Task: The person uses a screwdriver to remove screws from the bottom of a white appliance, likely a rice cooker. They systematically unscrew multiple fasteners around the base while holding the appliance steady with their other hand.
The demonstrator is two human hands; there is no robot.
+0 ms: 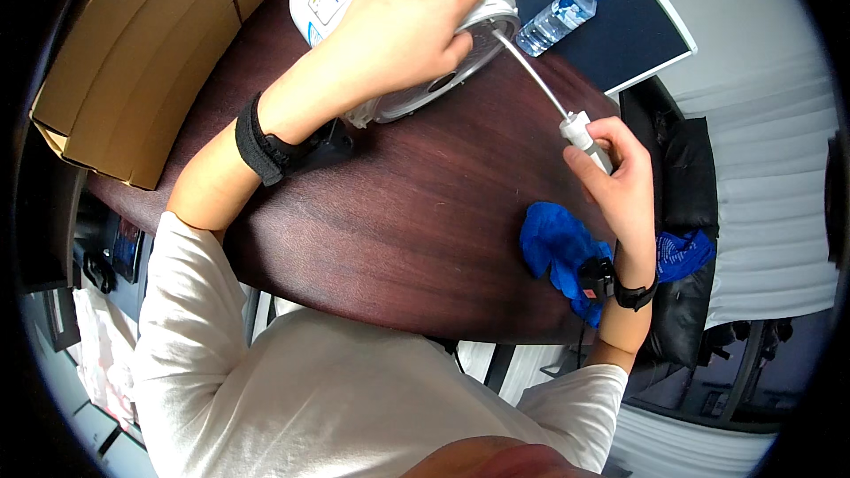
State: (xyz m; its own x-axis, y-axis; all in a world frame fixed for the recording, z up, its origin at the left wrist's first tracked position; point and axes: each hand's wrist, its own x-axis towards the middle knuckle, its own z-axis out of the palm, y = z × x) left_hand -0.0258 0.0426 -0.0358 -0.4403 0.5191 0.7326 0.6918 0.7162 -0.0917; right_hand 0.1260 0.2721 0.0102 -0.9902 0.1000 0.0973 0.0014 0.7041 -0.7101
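Basically mid-job: a white round appliance [403,31] lies tipped on its side on the dark wood desk [398,230], underside turned toward the person. The left hand [407,22] lies flat on top of it, fingers spread, pressing it steady. The right hand [620,181] is wrapped around the white handle of a long screwdriver [553,97]; its thin shaft runs up-left and the tip meets the rim of the appliance's underside, right at the edge of the base plate. Can't tell if the tip sits in a screw head, too small.

Progress, as a judgement: base plate looks still attached, no loose screws or removed parts visible on the desk, so work on the underside seems early or in the middle, not finished. Whether it's loosening or tightening can't be told.

Around: blue cloth [562,257] on the desk just beside the right wrist, partly hanging off the edge. Clear plastic water bottle [558,18] with a blue cap lies beyond the appliance on a dark mat. Cardboard boxes [142,62] stacked at the left, touching the desk edge. Both wrists carry black straps.
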